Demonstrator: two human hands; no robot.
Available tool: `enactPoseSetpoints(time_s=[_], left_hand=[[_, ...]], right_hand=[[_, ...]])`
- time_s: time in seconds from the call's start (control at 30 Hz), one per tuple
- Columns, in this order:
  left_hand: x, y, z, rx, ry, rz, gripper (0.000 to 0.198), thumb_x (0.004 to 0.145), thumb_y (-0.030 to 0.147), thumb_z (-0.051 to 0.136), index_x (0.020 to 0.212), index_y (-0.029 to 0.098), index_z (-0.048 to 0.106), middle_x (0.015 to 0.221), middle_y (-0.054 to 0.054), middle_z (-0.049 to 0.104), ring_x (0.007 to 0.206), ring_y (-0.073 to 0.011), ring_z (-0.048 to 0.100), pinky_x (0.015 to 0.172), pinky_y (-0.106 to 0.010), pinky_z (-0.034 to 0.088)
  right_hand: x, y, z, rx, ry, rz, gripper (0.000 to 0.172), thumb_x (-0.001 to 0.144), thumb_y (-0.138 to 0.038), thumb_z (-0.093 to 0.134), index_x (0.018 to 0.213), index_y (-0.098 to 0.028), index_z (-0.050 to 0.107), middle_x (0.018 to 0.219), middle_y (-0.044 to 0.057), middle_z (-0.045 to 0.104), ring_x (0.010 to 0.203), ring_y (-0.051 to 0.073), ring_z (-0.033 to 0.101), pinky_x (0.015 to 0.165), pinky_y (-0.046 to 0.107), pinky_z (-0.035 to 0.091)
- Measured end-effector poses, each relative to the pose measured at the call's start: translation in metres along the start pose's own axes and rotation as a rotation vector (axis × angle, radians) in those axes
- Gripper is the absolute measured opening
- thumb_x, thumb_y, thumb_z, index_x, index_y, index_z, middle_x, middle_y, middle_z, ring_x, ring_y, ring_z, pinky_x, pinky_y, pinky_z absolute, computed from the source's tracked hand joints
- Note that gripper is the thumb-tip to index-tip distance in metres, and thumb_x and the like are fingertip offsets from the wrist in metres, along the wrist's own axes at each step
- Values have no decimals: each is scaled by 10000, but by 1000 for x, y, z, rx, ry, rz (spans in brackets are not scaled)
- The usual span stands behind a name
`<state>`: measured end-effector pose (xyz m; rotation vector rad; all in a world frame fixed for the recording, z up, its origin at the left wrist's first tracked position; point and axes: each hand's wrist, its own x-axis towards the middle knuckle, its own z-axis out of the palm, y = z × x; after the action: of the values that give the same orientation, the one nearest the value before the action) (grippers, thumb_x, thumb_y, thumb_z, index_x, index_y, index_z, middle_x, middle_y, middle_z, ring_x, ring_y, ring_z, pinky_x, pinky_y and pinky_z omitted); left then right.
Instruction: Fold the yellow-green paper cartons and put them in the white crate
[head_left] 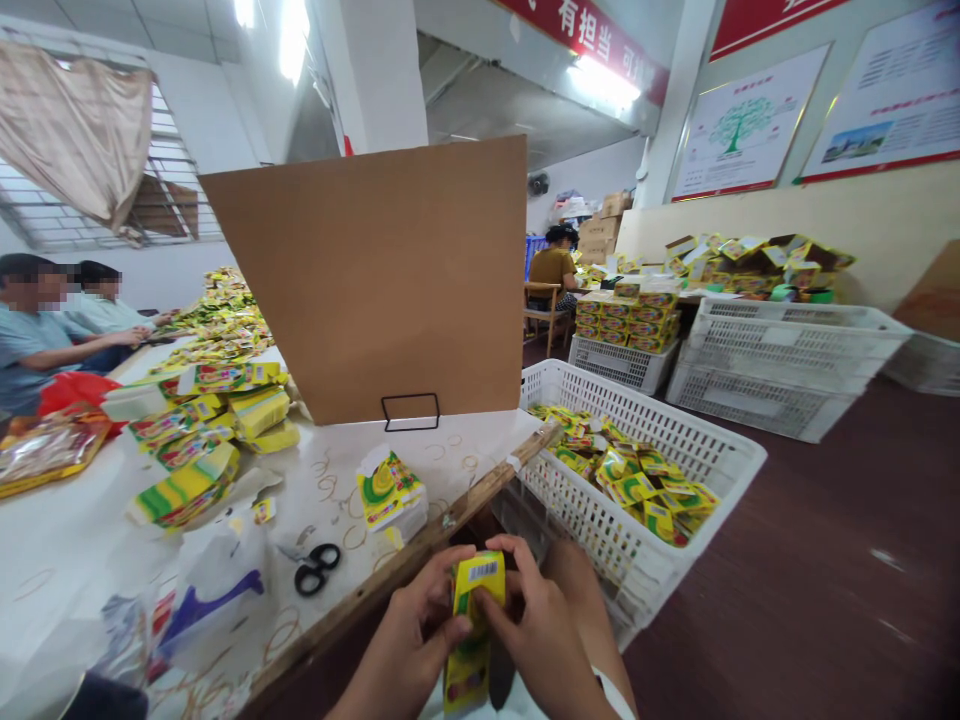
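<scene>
Near the bottom centre, a small yellow and green box (pixel 477 650) with a barcode flap is held upright over the lap. My left hand (pixel 420 625) grips its left side, fingers bent round it. My right hand (pixel 534 620) closes on its right side, with the thumb across the front and the fingers at the top edge. On the white table (pixel 337 500) just beyond lies a stack of flat yellow cartons (pixel 390 490). Black-handled scissors (pixel 316 570) rest to the left of it, among scattered rubber bands.
A brown cardboard panel (pixel 382 280) stands on the table. White crate (pixel 720 450) at right holds many yellow boxes. Carton bundles (pixel 187 440) and a plastic bag (pixel 217 580) lie left. Two people sit at far left; another person (pixel 553 265) sits at the back.
</scene>
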<state>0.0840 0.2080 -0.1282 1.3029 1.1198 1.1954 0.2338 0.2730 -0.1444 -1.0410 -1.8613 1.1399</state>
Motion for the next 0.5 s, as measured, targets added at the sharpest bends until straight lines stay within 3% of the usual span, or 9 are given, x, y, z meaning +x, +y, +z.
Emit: enactPoseSetpoints(time_s=[0.17,0.27,0.37,0.5], left_hand=[[1,1,-3,-63,10,3,520,810,304,637,1284,205,448,1060,-110,664,930,-228,628,826,-341,474],[2,3,-5,-143,10,1,521,769,302,682,1239,200,484,991,-90,679,888,-228,641,773,-316,482],[4,3,1,-149,8,-12,505,742,290,699,1204,187,523,938,-74,682,858,-223,646,740,-295,488],[6,3,9,24,57,3,464,802,273,617,1246,182,515,1035,-108,675,915,-234,648,796,-326,509]], right_hand=[[-2,-7,-9,-64,-44,-28,383,799,-267,541,1172,-184,547,605,-9,678,535,184,626,518,244,456],[-1,-21,-24,-8,-33,-121,293,843,-301,521,1081,-213,668,787,39,729,694,184,664,630,244,509],[1,-24,-25,191,4,-111,238,835,-335,557,945,-223,736,974,65,729,871,212,670,762,270,525],[4,-4,-18,419,0,0,232,780,-367,652,895,-188,742,891,79,735,804,223,675,712,288,540]])
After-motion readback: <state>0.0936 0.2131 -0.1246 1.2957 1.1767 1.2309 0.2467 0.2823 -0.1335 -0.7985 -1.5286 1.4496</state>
